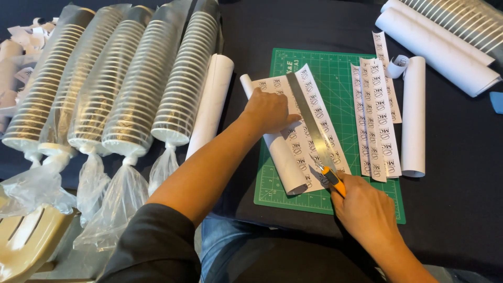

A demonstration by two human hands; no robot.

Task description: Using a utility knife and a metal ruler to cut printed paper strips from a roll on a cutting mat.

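- Mat, green, lies on the dark surface.
- Left hand presses flat, fingers spread, on a metal ruler over the printed sheet on the mat.
- Right hand is closed around an orange knife at the ruler's near end.
- Cut strips lie right of the ruler.
- Bagged cup stacks lie left of the mat.

The person's left hand and right hand were bare, with no gloves, rings or watch in sight. Both forearms were uncovered. A dark grey sleeve (short, and of plain fabric) covered the left upper arm. Blue denim trousers showed below, between the arms, at the lap.
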